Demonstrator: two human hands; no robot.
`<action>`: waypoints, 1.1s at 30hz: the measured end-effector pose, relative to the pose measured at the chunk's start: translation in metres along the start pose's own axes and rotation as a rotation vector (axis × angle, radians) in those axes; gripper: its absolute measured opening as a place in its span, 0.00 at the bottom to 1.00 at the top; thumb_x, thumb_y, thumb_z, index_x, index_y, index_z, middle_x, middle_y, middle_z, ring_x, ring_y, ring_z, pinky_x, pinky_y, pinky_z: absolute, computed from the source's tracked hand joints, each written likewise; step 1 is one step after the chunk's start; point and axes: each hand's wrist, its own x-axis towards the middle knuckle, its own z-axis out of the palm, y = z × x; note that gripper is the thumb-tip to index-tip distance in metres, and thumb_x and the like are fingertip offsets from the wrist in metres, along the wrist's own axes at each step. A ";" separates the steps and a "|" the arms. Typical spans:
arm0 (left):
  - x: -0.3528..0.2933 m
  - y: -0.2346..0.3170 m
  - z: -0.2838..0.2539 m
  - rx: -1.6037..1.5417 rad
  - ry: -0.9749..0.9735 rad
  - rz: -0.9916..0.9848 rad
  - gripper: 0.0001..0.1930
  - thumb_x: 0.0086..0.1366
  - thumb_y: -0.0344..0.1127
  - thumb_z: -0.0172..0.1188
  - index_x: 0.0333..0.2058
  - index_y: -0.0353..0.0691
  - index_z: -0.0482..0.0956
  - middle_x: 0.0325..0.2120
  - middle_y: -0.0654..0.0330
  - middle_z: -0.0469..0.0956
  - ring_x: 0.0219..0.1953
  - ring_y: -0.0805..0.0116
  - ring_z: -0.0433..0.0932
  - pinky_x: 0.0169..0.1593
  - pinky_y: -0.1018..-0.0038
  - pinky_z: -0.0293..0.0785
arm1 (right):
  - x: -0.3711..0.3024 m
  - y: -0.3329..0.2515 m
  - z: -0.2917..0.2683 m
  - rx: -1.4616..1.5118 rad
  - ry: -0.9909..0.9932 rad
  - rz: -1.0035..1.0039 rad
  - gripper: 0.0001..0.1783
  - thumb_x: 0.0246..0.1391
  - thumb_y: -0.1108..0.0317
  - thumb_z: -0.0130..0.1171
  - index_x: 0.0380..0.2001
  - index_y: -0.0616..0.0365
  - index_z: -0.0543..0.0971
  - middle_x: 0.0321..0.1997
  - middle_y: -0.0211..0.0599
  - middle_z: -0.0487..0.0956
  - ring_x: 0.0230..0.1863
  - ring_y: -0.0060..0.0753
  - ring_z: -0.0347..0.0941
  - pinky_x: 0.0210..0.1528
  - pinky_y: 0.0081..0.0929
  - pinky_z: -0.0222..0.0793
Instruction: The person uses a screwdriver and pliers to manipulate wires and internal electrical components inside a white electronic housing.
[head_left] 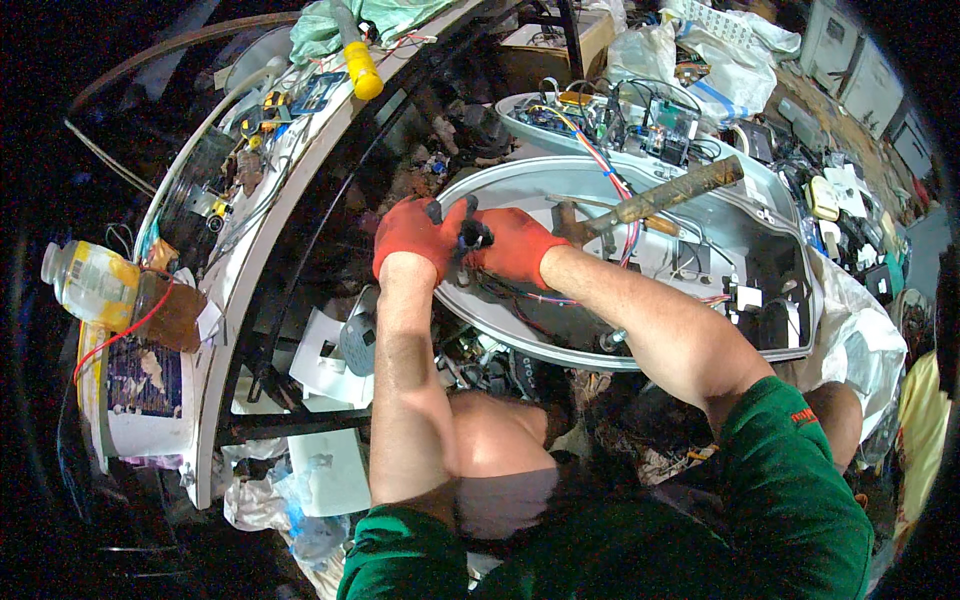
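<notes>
My left hand [414,238] and my right hand [512,246], both in red gloves with dark patches, meet over the left end of a grey oval plastic housing [480,335]. Between them is a small round black part [475,236], mostly covered by the gloves; the right fingers curl around it. The left fingers are bent and pressed together, and what they hold is hidden. Inside the housing, right of my hands, lies a hammer [685,190] with a worn wooden handle. Beside it is a thin tool with an orange handle [660,225]. Coloured wires [625,190] cross the housing.
Behind stands the other housing half [530,125], filled with circuit boards and wires. At left, a curved white-edged panel [290,200] carries scraps, a plastic bottle [95,285] and a yellow-ended tool [362,72]. White sacks [860,320] and electronic scrap surround the right side.
</notes>
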 end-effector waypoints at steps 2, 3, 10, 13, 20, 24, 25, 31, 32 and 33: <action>-0.001 -0.013 0.010 -0.041 0.173 0.062 0.34 0.56 0.61 0.61 0.49 0.37 0.77 0.46 0.47 0.77 0.51 0.51 0.76 0.55 0.63 0.71 | 0.000 -0.005 0.000 0.029 0.006 -0.004 0.20 0.46 0.59 0.61 0.43 0.56 0.77 0.42 0.51 0.80 0.46 0.52 0.76 0.51 0.39 0.70; 0.000 -0.015 0.014 -0.066 0.255 0.101 0.33 0.56 0.60 0.61 0.49 0.36 0.77 0.47 0.47 0.77 0.51 0.51 0.75 0.55 0.62 0.70 | 0.000 -0.003 -0.002 0.041 0.016 0.003 0.19 0.47 0.60 0.60 0.42 0.56 0.77 0.41 0.51 0.80 0.45 0.53 0.76 0.51 0.40 0.70; -0.011 -0.045 0.013 -0.454 -0.066 0.285 0.17 0.57 0.40 0.65 0.46 0.45 0.80 0.42 0.52 0.80 0.44 0.54 0.79 0.47 0.68 0.74 | 0.008 0.001 0.004 -0.069 -0.092 -0.090 0.17 0.50 0.64 0.58 0.44 0.56 0.77 0.42 0.48 0.80 0.45 0.51 0.75 0.49 0.38 0.69; -0.005 -0.043 0.009 -0.429 -0.078 0.168 0.16 0.57 0.41 0.65 0.44 0.49 0.82 0.37 0.54 0.82 0.40 0.55 0.81 0.44 0.68 0.75 | 0.002 -0.006 0.004 0.086 -0.036 -0.098 0.16 0.50 0.64 0.56 0.43 0.55 0.78 0.42 0.48 0.80 0.45 0.51 0.75 0.49 0.38 0.69; -0.004 -0.033 0.005 -0.432 -0.053 0.099 0.15 0.54 0.40 0.69 0.40 0.43 0.84 0.33 0.60 0.84 0.34 0.72 0.80 0.40 0.74 0.75 | 0.030 0.012 0.012 -0.126 -0.096 -0.168 0.17 0.48 0.64 0.54 0.43 0.50 0.79 0.40 0.47 0.81 0.43 0.49 0.77 0.48 0.39 0.71; -0.009 -0.028 -0.002 -0.344 -0.024 0.112 0.17 0.54 0.42 0.69 0.40 0.42 0.83 0.35 0.55 0.83 0.38 0.60 0.81 0.43 0.68 0.75 | 0.039 0.003 0.001 -0.237 -0.263 -0.156 0.16 0.48 0.67 0.53 0.42 0.43 0.80 0.40 0.44 0.81 0.42 0.48 0.77 0.46 0.38 0.71; -0.011 -0.030 -0.004 -0.336 -0.032 0.107 0.18 0.54 0.44 0.68 0.42 0.43 0.82 0.36 0.53 0.82 0.40 0.56 0.80 0.45 0.66 0.75 | 0.038 -0.003 -0.001 -0.249 -0.291 -0.154 0.17 0.48 0.68 0.53 0.42 0.42 0.80 0.41 0.42 0.80 0.43 0.47 0.76 0.47 0.38 0.70; -0.008 -0.062 0.011 -0.320 0.083 0.250 0.23 0.54 0.47 0.66 0.46 0.40 0.79 0.46 0.48 0.78 0.47 0.50 0.77 0.50 0.63 0.73 | 0.029 -0.019 0.000 -0.109 -0.163 -0.132 0.17 0.46 0.67 0.56 0.43 0.54 0.77 0.42 0.46 0.80 0.46 0.49 0.75 0.50 0.37 0.69; -0.007 -0.061 0.012 -0.402 -0.006 0.200 0.23 0.54 0.47 0.66 0.46 0.40 0.79 0.46 0.48 0.77 0.48 0.50 0.77 0.50 0.62 0.72 | 0.027 -0.015 0.001 -0.072 -0.171 -0.101 0.17 0.46 0.67 0.56 0.42 0.56 0.77 0.42 0.46 0.80 0.47 0.49 0.75 0.50 0.37 0.69; -0.007 -0.054 0.001 -0.476 -0.084 0.157 0.24 0.54 0.47 0.65 0.47 0.40 0.79 0.47 0.47 0.76 0.49 0.50 0.76 0.51 0.62 0.72 | 0.028 -0.015 0.001 -0.097 -0.155 -0.100 0.17 0.45 0.67 0.57 0.42 0.56 0.77 0.42 0.46 0.80 0.47 0.48 0.75 0.50 0.37 0.69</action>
